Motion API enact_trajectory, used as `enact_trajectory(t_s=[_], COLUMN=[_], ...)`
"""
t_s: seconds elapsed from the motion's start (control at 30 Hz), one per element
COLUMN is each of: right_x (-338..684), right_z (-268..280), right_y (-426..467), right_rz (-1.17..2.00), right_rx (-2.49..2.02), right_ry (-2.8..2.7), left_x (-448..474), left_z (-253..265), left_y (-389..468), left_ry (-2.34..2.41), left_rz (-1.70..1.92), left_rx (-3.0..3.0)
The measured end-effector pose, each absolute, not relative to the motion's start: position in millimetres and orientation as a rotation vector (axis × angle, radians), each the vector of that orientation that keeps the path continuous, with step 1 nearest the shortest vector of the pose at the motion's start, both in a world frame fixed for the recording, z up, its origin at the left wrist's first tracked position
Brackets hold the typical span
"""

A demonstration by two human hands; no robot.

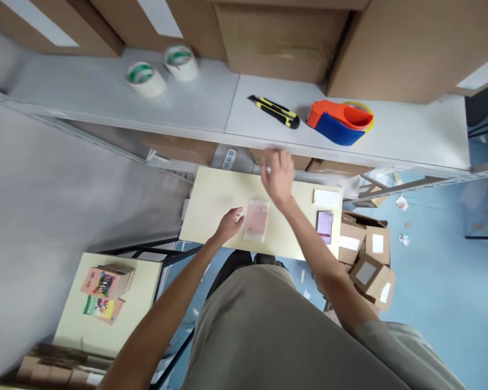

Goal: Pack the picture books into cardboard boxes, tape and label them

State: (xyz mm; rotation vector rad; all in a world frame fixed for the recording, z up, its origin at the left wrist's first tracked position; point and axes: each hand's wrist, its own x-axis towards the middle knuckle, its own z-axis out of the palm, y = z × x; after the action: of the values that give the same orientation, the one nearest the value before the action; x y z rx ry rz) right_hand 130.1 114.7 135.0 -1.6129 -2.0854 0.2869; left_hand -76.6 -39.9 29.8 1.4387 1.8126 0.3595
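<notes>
On the cream table (211, 189) lies a flat pink booklet (256, 221) in what looks like a clear cover. My left hand (229, 225) is just to its left, with thumb and fingers apart and nothing held. My right hand (278, 176) is raised beyond the booklet, near the front edge of the grey shelf (187, 116). Its fingers are slightly bent, apart and a little blurred, and I see no object in them. On the shelf above it are a black and yellow utility knife (274, 111) and an orange and blue tape dispenser (341, 122).
Two tape rolls (146, 79) and large cardboard boxes (282, 43) stand on the shelf. A phone (324, 226) and a white box (326, 197) lie at the table's right end. Opened cartons (368, 265) are heaped on the right. Books (108, 284) sit on a side table.
</notes>
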Motion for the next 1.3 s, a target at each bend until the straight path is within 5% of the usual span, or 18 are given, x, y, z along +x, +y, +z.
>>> enact_trajectory(t_s=[0.23, 0.47, 0.97, 1.3], right_x=[145.3, 146.1, 177.0, 217.7], right_z=[-3.5, -51.1, -57.3, -4.5], right_y=[-32.2, -57.0, -57.9, -87.6], right_rz=[1.34, 1.542, 1.596, 1.991], right_rx=[-2.125, -2.176, -1.935, -1.294], right_ry=[-1.593, -1.369, -1.361, -0.802], left_x=[-56.2, -40.1, -6.8, -6.8], left_z=[-30.7, -57.6, -66.5, -0.3], left_y=[-56.4, -62.0, -82.5, -79.3], left_ry=[1.871, 1.964, 1.764, 1.28], left_rz=[0.13, 0.105, 0.395, 0.738], left_rx=[1.271, 1.181, 0.893, 0.479])
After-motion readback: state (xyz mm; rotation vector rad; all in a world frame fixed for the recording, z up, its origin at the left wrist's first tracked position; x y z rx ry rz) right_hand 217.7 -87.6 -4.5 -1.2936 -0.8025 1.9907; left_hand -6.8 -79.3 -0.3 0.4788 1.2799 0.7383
